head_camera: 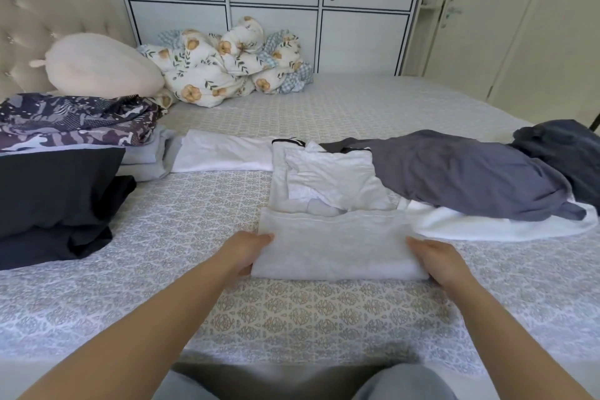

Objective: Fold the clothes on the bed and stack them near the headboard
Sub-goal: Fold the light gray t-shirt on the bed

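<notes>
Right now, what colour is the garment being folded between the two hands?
White, or very pale grey: the garment shows best in the head view, the only one.

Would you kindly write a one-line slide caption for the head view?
Both hands, left and right, grip a half-folded white garment on the patterned bed.

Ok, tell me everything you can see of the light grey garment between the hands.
The light grey garment lies flat on the patterned bedsheet, mid-fold: its near part is doubled over into a neat band, its far part still open, showing a black-and-white trimmed edge. It looks like soft heathered knit. The left hand grips the band's left end, the right hand its right end. A dark grey garment and white cloth adjoin its right side.
</notes>
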